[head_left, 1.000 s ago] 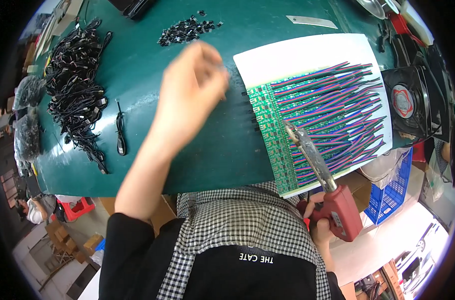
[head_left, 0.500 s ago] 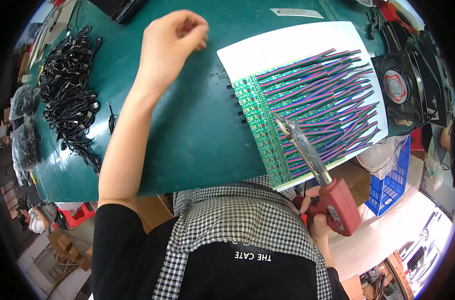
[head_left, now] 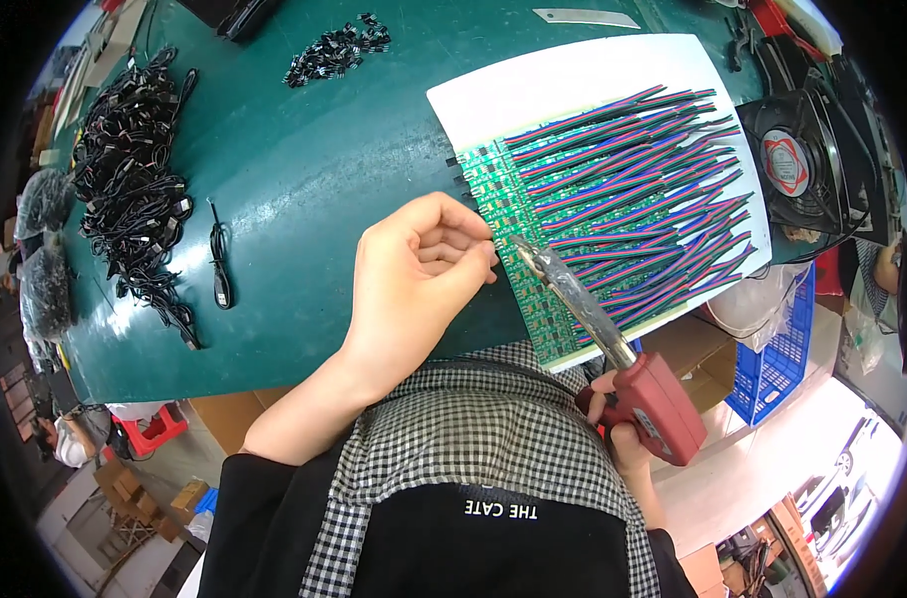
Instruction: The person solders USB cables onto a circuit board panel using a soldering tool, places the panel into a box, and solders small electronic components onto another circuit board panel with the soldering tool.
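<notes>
My left hand is at the left edge of a panel of green circuit boards, thumb and forefinger pinched together. Whatever lies between those fingertips is too small to make out. In my right hand, partly hidden, is a red soldering gun. Its tip touches or hovers just over the boards near my left fingertips; I cannot tell which. Rows of black, red and blue wires extend rightward from the boards over a white sheet. Small black pieces stick out at the panel's upper left edge.
Small black parts lie heaped at the back of the green table. Black cables are piled at left, with one coiled cable beside them. A fan stands at right, a blade lies behind the sheet.
My left hand has come from the back of the table, near and rightward, to the panel's left edge, uncovering the heap of black parts. The soldering gun's tip has shifted slightly left.
</notes>
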### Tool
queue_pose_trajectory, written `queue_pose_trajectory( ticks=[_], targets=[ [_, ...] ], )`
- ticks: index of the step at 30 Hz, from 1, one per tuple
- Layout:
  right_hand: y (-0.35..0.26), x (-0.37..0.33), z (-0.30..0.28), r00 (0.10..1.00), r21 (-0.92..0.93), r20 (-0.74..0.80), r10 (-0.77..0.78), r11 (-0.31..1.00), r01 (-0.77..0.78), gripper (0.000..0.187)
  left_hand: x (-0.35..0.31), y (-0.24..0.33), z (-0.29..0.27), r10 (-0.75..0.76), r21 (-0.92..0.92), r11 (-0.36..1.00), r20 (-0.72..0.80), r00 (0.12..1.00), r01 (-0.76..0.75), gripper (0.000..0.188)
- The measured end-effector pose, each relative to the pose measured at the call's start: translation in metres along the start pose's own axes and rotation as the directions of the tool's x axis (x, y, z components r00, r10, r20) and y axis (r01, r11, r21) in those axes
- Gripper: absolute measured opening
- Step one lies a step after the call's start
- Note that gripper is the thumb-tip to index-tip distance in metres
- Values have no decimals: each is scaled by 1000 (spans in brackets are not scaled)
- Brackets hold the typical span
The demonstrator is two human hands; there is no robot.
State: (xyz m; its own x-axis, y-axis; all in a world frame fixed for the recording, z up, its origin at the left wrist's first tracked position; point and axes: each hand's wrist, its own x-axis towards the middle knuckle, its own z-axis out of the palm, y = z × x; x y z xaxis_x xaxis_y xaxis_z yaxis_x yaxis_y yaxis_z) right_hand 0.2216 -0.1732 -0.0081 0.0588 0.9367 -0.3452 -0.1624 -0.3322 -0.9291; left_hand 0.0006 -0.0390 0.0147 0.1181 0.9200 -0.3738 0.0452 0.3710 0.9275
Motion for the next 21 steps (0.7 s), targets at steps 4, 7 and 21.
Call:
queue_pose_trajectory(
  ticks=[4, 7, 21],
  targets=[
    [5, 2, -4, 1000, -78, 14, 2, 997, -1, 64, 1, -2, 2, -7, -65, 998, -43, 999, 4, 15],
    [10, 3, -9, 999, -163, 44, -28, 986, 35, 59, 1, -2, 1, -6, -72, 997, -40, 999, 4, 20],
    [46, -4, -31, 933, -364, 195, -303, 861, 356, 65, 3, -5, 3, -4, -92, 996, -65, 998, -2, 20]
  ],
)
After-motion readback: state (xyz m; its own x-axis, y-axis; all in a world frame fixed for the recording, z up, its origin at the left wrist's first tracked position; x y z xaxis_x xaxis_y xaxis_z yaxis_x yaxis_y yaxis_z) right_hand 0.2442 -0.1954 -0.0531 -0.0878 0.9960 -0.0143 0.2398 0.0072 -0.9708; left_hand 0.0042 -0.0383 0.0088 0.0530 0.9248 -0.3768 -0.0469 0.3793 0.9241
